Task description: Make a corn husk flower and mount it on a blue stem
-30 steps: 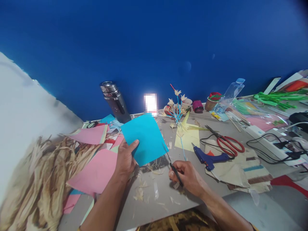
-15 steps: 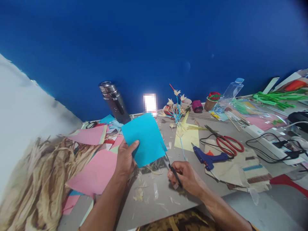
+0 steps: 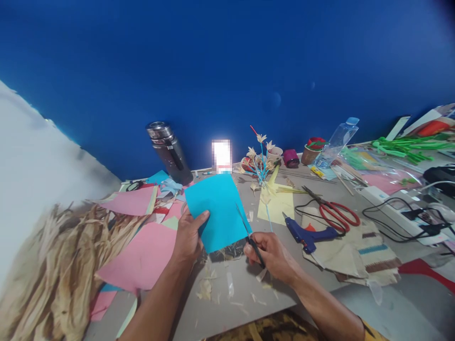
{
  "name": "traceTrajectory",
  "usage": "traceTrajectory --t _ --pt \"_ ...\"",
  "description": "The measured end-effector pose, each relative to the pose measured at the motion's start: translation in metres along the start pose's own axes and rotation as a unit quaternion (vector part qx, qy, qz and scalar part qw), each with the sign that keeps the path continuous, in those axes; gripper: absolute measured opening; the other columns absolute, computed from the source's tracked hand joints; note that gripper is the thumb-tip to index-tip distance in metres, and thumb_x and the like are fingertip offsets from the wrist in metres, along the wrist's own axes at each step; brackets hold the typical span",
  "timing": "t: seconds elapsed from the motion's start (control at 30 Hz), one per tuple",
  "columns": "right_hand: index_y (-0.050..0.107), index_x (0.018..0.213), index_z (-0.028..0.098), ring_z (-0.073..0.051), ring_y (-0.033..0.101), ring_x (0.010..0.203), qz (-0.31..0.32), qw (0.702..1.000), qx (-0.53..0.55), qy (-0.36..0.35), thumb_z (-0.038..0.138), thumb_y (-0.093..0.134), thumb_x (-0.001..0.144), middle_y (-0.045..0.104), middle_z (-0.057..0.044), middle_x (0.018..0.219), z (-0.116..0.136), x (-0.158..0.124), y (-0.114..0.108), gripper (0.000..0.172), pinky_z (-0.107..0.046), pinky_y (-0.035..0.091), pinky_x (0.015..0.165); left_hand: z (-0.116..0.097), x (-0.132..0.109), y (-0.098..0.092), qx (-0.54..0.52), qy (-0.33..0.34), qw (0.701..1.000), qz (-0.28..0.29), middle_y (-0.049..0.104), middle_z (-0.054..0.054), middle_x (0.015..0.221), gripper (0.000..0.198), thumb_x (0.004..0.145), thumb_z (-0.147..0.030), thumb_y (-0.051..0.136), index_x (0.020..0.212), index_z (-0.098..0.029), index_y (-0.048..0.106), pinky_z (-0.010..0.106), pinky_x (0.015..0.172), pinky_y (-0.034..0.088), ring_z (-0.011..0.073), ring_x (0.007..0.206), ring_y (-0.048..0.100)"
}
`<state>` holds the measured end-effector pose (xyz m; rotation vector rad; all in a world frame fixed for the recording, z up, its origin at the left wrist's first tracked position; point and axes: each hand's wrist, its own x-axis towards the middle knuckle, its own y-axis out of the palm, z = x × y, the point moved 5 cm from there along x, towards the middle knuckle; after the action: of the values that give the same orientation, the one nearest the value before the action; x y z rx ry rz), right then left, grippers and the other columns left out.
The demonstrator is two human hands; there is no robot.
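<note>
A bright blue paper sheet (image 3: 218, 208) is raised above the table, its left edge pinched by my left hand (image 3: 189, 237) with the thumb on top. My right hand (image 3: 265, 253) is closed round the handles of black scissors (image 3: 254, 250). The scissor blades lie at the sheet's right side, one blade showing over the paper near its lower right corner. Dry plant scraps (image 3: 208, 284) are scattered on the grey table (image 3: 245, 312) below.
Pink paper (image 3: 142, 258) and dried husks (image 3: 67, 270) lie left. A dark flask (image 3: 170, 154) stands behind. To the right are a blue glue gun (image 3: 311, 233), red-handled scissors (image 3: 337, 213), a power strip (image 3: 394, 208) and a plastic bottle (image 3: 336, 142). A husk-flower stem bunch (image 3: 262, 166) stands at the back.
The blue sheet and my left hand have shifted slightly right and down. The scissor blades now reach further over the sheet's right side.
</note>
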<state>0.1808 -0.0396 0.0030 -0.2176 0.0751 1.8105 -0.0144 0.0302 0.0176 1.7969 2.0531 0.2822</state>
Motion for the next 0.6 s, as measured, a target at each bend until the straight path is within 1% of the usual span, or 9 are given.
traceTrajectory --t 0.2,0.33,0.43,0.5,0.6 --pt "0.059 0.058 0.016 -0.013 0.050 0.054 -0.014 1.000 -0.003 0.000 0.073 0.068 0.070 0.058 -0.006 0.057 0.0067 0.0044 0.0005 0.059 -0.025 0.037 0.050 0.0011 -0.0028 0.0019 0.007 -0.018 1.000 0.000 0.076 0.013 0.110 0.061 0.059 -0.035 0.090 0.112 -0.016 0.067 0.047 0.088 0.058 0.0329 0.098 0.072" --pt "0.053 0.054 0.018 -0.011 0.046 0.049 -0.041 0.999 0.002 0.025 0.069 0.069 0.070 0.056 -0.004 0.051 0.0016 0.0059 0.0022 0.056 -0.024 0.034 0.047 0.0002 -0.0026 0.0017 0.003 -0.015 1.000 -0.002 0.077 0.012 0.107 0.060 0.059 -0.035 0.090 0.110 -0.016 0.066 0.046 0.087 0.059 0.0321 0.097 0.073" --pt "0.053 0.056 0.018 -0.011 0.044 0.048 -0.043 0.998 0.012 0.044 0.069 0.070 0.069 0.056 -0.002 0.050 -0.0020 0.0059 0.0035 0.055 -0.024 0.032 0.046 -0.0005 -0.0029 0.0016 0.003 -0.021 1.000 -0.010 0.076 0.012 0.109 0.063 0.057 -0.036 0.090 0.112 -0.016 0.066 0.048 0.087 0.059 0.0331 0.097 0.073" --pt "0.054 0.056 0.018 -0.012 0.047 0.050 -0.029 0.999 0.010 0.036 0.071 0.068 0.070 0.057 -0.003 0.053 0.0001 0.0054 0.0036 0.057 -0.025 0.034 0.049 -0.0012 -0.0037 0.0026 0.008 -0.024 1.000 -0.010 0.076 0.013 0.110 0.065 0.057 -0.036 0.090 0.114 -0.017 0.065 0.048 0.086 0.059 0.0333 0.097 0.073" --pt "0.057 0.058 0.017 -0.014 0.051 0.056 -0.006 1.000 -0.013 -0.006 0.077 0.062 0.074 0.059 -0.005 0.059 0.0071 0.0048 0.0016 0.063 -0.026 0.036 0.052 -0.0007 -0.0056 0.0046 0.022 -0.031 0.999 -0.001 0.077 0.013 0.109 0.064 0.057 -0.036 0.090 0.113 -0.016 0.066 0.046 0.082 0.061 0.0333 0.095 0.073"
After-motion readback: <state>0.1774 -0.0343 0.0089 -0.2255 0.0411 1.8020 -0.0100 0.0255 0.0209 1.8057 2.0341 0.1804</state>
